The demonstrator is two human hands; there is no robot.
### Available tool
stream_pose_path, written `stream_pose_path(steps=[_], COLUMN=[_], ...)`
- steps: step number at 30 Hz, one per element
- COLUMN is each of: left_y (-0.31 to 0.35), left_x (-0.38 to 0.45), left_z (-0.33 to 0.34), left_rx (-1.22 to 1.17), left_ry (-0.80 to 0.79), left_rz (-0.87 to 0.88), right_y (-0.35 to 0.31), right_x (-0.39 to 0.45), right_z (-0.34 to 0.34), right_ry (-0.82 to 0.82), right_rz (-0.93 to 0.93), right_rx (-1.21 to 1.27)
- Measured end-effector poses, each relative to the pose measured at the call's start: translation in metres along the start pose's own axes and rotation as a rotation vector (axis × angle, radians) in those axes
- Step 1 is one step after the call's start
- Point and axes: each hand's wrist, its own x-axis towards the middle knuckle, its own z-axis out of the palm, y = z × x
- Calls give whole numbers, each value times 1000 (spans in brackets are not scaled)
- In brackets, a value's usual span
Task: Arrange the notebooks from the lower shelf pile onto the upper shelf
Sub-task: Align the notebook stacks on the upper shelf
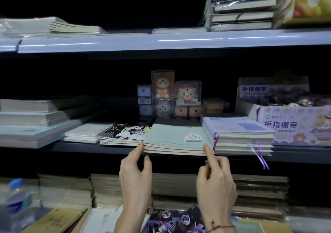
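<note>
While both hands tidy the pale green notebooks (176, 139) on the shelf, the job looks partly done. The left hand (135, 175) touches one corner with loose fingers. The right hand (215, 177) points one finger at the other corner, its other fingers curled and holding nothing. More notebooks (172, 220) wait below.

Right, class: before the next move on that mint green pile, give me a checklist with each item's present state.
1. Left hand index fingertip at the mint green notebook pile's left front corner: ok.
2. Right hand index fingertip at its right front corner: ok.
3. Either hand gripping the pile: not ok, fingers only touch.
4. Pile's edges squared: not ok, lower books stick out.
5. Pile free of the black anime notebooks: cannot tell.
</note>
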Motion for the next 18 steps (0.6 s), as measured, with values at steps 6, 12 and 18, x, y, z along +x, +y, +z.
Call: stream_pose_path(steps=[6, 12, 18], left_y=[-5, -3, -4], left_x=[3, 3, 11], left_z=[0, -1, -4], left_rx=[-41, -165, -489], left_ry=[-18, -51, -136], left_rz=[-38, -107, -245], right_y=[-1, 1, 0], right_x=[0, 1, 3], right_z=[-3, -2, 1], right_ry=[-79, -112, -182], right_rz=[26, 40, 8], right_rx=[-24, 78, 349])
